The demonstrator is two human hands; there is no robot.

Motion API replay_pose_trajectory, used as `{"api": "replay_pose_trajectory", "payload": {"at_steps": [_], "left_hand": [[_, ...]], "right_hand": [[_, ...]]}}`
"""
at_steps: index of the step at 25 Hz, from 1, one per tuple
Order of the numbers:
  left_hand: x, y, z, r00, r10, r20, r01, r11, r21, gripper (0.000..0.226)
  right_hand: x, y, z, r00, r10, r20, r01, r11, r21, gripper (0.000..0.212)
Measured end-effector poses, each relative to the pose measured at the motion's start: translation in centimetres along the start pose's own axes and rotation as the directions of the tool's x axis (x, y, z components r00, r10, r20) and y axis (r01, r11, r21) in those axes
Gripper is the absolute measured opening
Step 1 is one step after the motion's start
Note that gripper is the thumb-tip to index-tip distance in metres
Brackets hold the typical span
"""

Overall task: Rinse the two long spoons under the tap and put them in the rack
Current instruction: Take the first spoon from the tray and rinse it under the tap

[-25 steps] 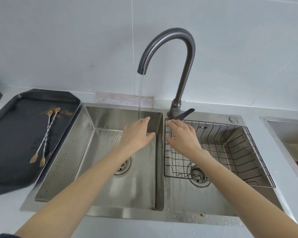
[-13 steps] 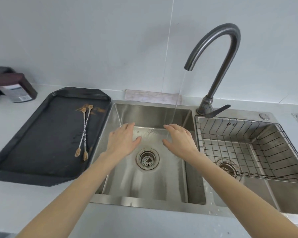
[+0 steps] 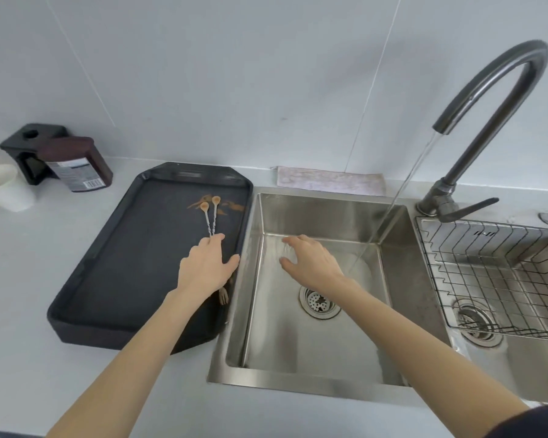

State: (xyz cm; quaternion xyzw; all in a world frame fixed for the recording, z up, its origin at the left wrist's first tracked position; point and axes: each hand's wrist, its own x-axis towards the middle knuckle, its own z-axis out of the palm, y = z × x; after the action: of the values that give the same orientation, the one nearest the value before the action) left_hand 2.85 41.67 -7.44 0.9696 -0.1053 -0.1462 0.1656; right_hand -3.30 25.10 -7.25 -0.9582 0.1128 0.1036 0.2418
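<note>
Left hand [image 3: 207, 267] now shifted off the sink [image 3: 301, 382] onto the black tray [image 3: 108, 260], fingers spread, lying over the two long spoons [image 3: 210, 221] near the tray's right edge, right hand [image 3: 312, 262] hanging open over the basin, tap [image 3: 475, 118] running, rack [image 3: 494, 273] sitting right.

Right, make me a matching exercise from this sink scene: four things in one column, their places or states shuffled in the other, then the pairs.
Things:
1. two long spoons
2. left hand
3. right hand
4. wire rack

Places or states:
A. sits in the right-hand basin, nothing in it
B. lie side by side on the black tray, brown smears around their bowls
C. spread open over the left basin, beside the water stream
D. over the tray, covering the spoon handles

Pairs: 1-B, 2-D, 3-C, 4-A
</note>
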Motion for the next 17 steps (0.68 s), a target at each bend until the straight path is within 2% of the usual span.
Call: {"api": "replay_pose_trajectory", "payload": {"at_steps": [7,11,17], "left_hand": [[2.2,-4.8,1.3,0.986,-0.151,0.074,0.162,0.971,-0.173,0.047],[3.0,-5.3,2.2,0.97,-0.198,0.141,0.233,0.922,-0.31,0.04],[3.3,-5.6,3.3,0.957,-0.244,0.155,0.286,0.879,-0.381,0.029]], "right_hand": [[4.0,-4.7,3.3,0.998,0.022,0.065,-0.03,0.992,0.125,0.039],[5.6,-6.1,5.0,0.987,0.102,0.124,-0.134,0.948,0.288,0.035],[6.7,-7.3,6.6,0.982,0.102,0.16,-0.157,0.909,0.386,0.03]]}}
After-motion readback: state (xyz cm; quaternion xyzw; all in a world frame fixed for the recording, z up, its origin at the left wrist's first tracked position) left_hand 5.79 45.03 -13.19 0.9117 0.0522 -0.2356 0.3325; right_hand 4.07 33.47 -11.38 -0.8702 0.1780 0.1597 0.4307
